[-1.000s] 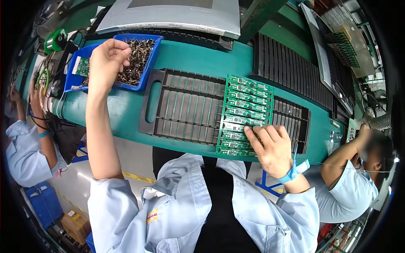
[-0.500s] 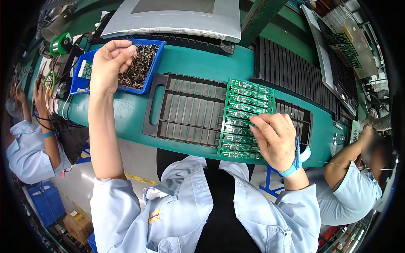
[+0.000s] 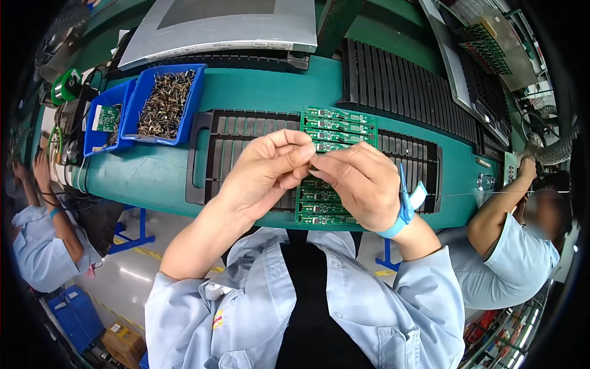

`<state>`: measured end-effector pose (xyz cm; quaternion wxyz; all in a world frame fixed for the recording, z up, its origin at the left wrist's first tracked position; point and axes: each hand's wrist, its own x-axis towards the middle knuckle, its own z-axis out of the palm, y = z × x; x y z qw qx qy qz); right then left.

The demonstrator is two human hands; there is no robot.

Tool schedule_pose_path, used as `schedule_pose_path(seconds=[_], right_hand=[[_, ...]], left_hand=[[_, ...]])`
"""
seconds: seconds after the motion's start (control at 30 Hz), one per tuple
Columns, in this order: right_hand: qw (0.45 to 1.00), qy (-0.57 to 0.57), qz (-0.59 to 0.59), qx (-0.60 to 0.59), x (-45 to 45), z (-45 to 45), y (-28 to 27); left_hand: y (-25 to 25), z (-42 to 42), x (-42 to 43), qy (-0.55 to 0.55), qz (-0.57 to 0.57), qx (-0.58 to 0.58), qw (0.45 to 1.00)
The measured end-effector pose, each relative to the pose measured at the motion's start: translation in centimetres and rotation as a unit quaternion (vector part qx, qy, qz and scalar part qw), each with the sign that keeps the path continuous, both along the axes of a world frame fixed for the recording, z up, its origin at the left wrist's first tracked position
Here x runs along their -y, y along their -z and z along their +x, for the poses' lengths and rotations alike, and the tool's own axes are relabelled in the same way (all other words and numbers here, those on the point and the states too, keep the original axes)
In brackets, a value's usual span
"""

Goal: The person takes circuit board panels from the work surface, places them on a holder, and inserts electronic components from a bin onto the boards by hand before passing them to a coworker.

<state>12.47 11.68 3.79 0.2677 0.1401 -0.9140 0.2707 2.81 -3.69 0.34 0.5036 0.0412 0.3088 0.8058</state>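
My left hand (image 3: 267,169) and my right hand (image 3: 362,184) meet fingertip to fingertip, both pinched closed. Whatever lies between their fingers is too small and too covered to name. Beneath them is a panel of green circuit boards (image 3: 341,126) in several strips, its middle hidden by my hands. The panel lies across a black slotted tray (image 3: 195,194). To the left, a blue bin (image 3: 193,101) holds a heap of small components with metal leads (image 3: 163,107).
A smaller blue bin (image 3: 117,147) with a green board (image 3: 107,118) stands further left. Black slotted racks (image 3: 405,92) and a grey metal panel (image 3: 246,27) fill the back. Co-workers sit left (image 3: 49,240) and right (image 3: 510,258); a solder spool (image 3: 64,87) is at far left.
My left hand has come from above the component bin down to my right hand over the boards. My right hand has shifted slightly left. The view has shifted, too.
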Motion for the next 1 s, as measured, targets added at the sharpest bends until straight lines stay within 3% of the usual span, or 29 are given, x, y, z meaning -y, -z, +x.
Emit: schedule_pose_path(seconds=[0.2,0.4,0.57,0.7,0.87,1.0], right_hand=[[0.998,0.008,-0.021,0.059,-0.6,0.3,0.3],[0.996,0.003,-0.039,0.075,-1.2,1.0,-0.2],[0.987,0.03,-0.112,0.11,-1.3,2.2,0.0],[0.952,0.068,-0.216,0.204,-2.0,3.8,0.2],[0.945,0.065,-0.187,0.259,-1.7,5.0,1.1],[0.96,0.049,-0.14,0.236,-1.6,5.0,1.6]], left_hand=[[-0.3,2.0,-0.8,-0.015,-0.039,0.146,0.988],[0.1,2.3,-0.5,-0.006,0.001,0.117,0.993],[0.2,2.4,0.0,-0.003,-0.019,0.076,0.997],[0.4,2.0,1.4,-0.039,-0.015,0.046,0.998],[-0.2,1.9,2.5,-0.101,-0.01,0.078,0.992],[0.4,1.3,2.9,-0.095,0.032,0.081,0.992]])
